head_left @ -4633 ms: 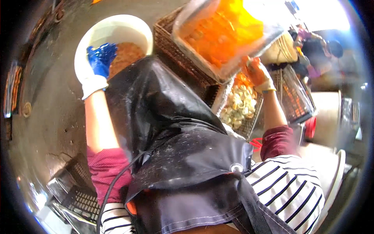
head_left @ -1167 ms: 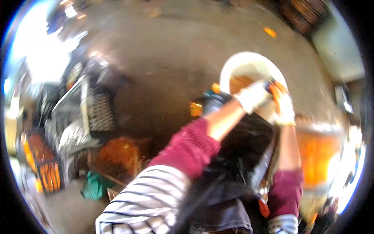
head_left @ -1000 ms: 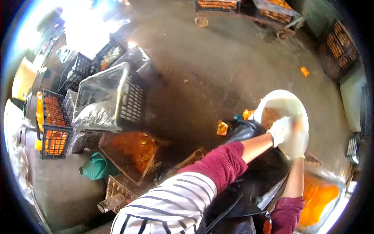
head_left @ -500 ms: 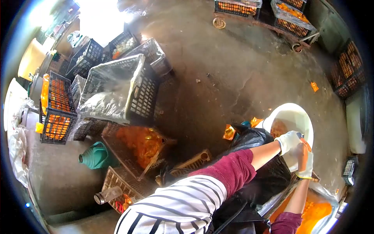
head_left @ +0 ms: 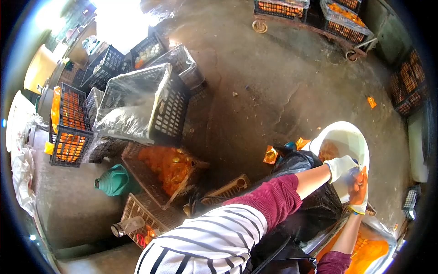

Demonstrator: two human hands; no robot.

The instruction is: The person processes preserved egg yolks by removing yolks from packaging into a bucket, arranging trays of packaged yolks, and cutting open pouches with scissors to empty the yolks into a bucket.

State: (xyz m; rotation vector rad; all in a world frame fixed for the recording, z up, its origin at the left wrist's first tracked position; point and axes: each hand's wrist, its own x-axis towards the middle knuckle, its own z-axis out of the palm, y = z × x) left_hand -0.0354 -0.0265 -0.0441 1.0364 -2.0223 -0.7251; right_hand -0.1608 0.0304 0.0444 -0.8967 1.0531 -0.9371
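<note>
My left hand [head_left: 342, 167], in a white-backed glove with blue at the fingertips, reaches over the white bucket [head_left: 365, 145]. Its fingers are closed, and what they hold is hidden. Just below and touching it is my right hand [head_left: 358, 189], whose orange-palmed glove has its fingers bent and drawn together at the blue fingertips; anything between them is too small to name. Reddish-brown contents [head_left: 328, 150] show inside the bucket. Beside its left rim lies black plastic or apron material [head_left: 299, 162].
Plastic-lined crates [head_left: 172, 109] stand at the left, with an orange-filled crate [head_left: 169, 171] and a green container [head_left: 114, 180] below. A loaded trolley [head_left: 310, 29] is at the top. An orange-filled lined container [head_left: 372, 249] stands at the lower right.
The view has swung round from the first frame and then settled. My hands have come together over the bucket; the right hand has lately turned, showing more of its orange palm.
</note>
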